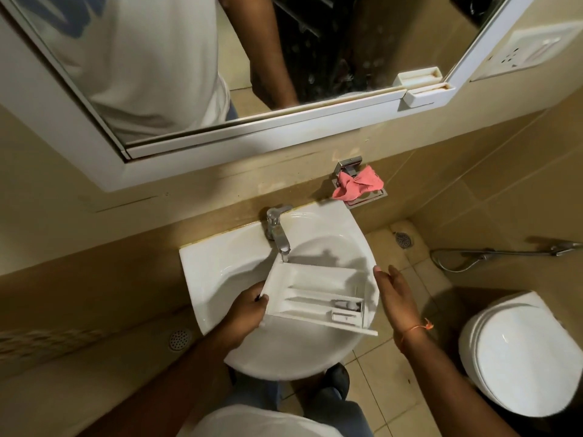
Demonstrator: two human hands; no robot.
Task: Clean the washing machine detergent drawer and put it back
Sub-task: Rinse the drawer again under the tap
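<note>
Two hands work over a white basin (220,269) fixed to a tan tiled wall; the left hand (249,310) grips the near left corner of the white detergent drawer (315,294), fingers curled round its edge, and holds it tilted over the bowl; the drawer's far corner sits right under the spout of the chrome tap (277,230), and its compartments face up, with a small grey insert near its right end; the right hand (394,298) hovers just beside the drawer's right end, fingers straight and relaxed, holding nothing and not touching the drawer; an orange thread circles that wrist; whether water runs from the tap cannot be told; a pink cloth (358,184) lies on a metal soap dish (366,197) mounted on the wall, up and to the right of the basin; a white-framed mirror (220,74) hangs above, showing a pale shirt and an arm; a toilet (520,351) with its lid down stands to the right, well apart from the basin; a hose sprayer (504,252) hangs on the wall near it.
</note>
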